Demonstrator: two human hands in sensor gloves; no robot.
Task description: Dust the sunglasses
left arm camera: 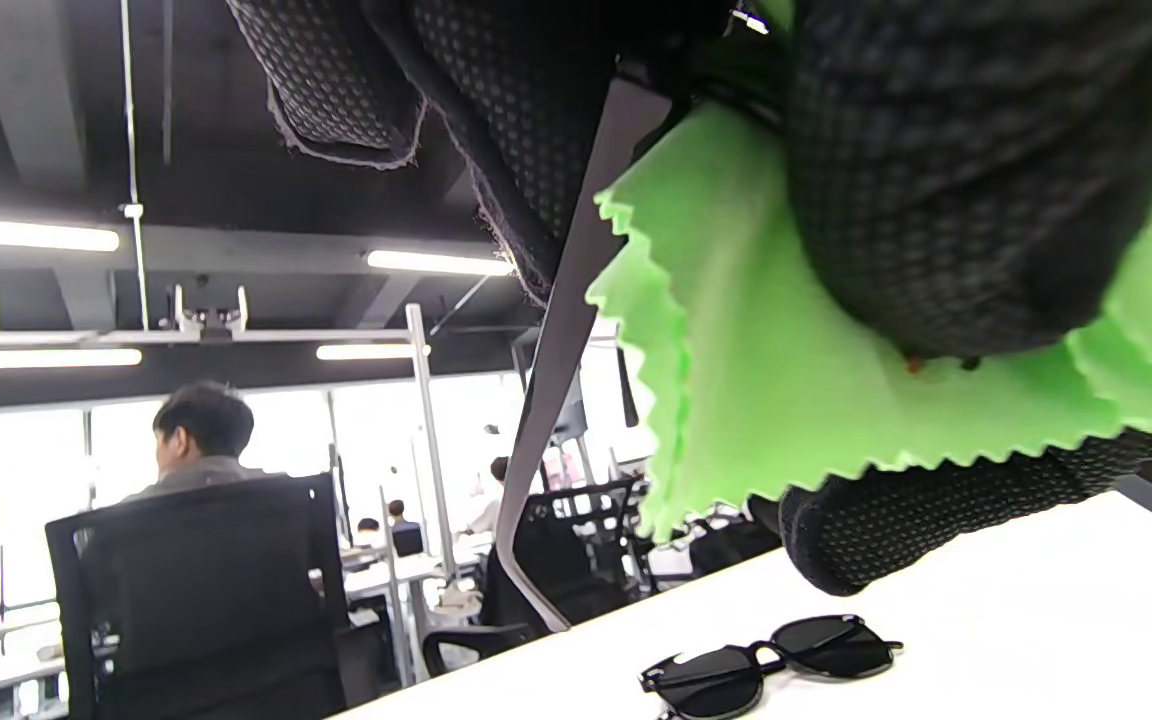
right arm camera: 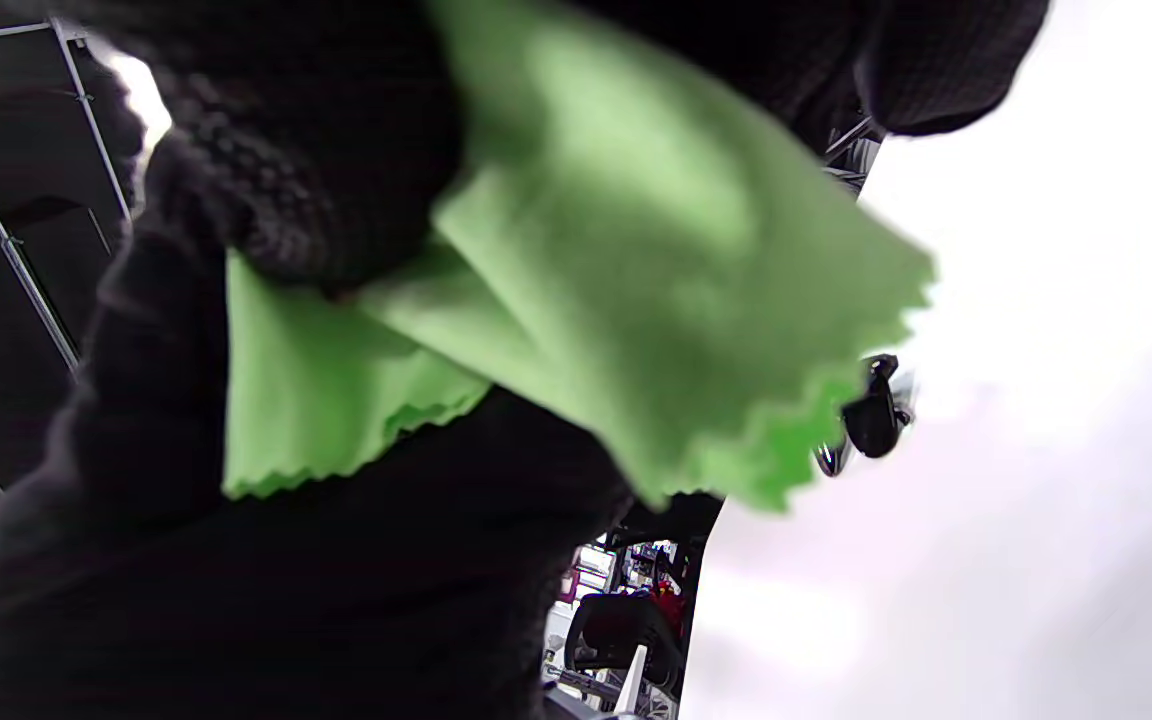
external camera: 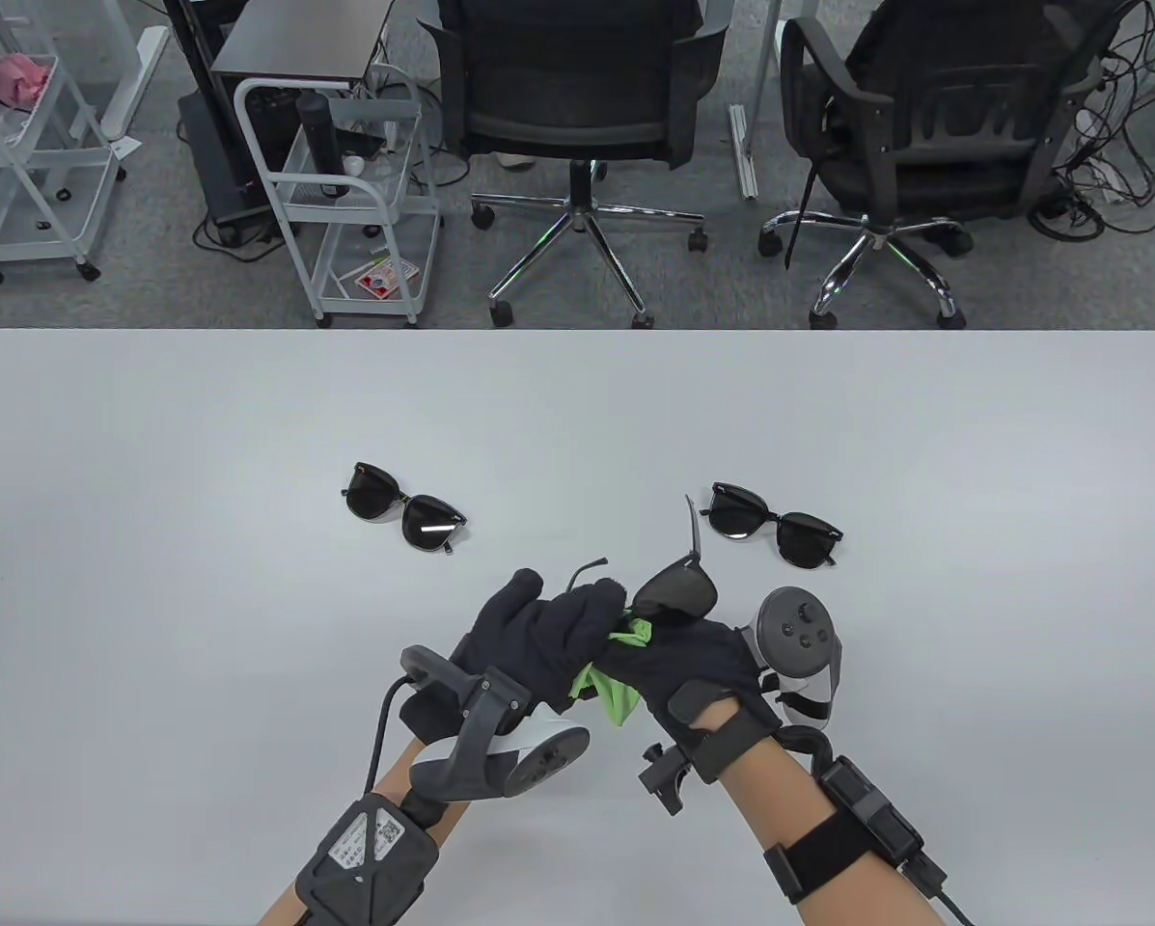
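Sunglasses point(external camera: 678, 588) with a dark, glossy lens and thin black arms sit lifted off the table point(external camera: 152, 579), held between both gloved hands near the table's 6 o'clock edge. One lens shows clear of the gloves, angled up; one arm point(external camera: 693, 526) sticks up toward 12 o'clock, the other arm's curved tip point(external camera: 587, 569) pokes out above the left fingers. The left hand point(external camera: 538, 637) curls its fingers round the frame's left side. The right hand point(external camera: 693, 666) has its fingers clenched on a bright green cloth point(external camera: 616, 690) with a zigzag-cut edge, bunched against the frame between the two hands. In the left wrist view the cloth point(left arm camera: 766, 360) hangs below the dark glove fabric, one grey arm point(left arm camera: 566, 330) slanting down past it.

Farther out, at about 1 o'clock from the hands, a second pair point(external camera: 775, 526) of black sunglasses lies flat on the table, arms folded. At roughly 11 o'clock a third pair point(external camera: 405, 506) lies likewise, well apart from the second.

Beyond the far edge stand two black office chairs point(external camera: 577, 96) and a white wire trolley point(external camera: 345, 193) on grey carpet.
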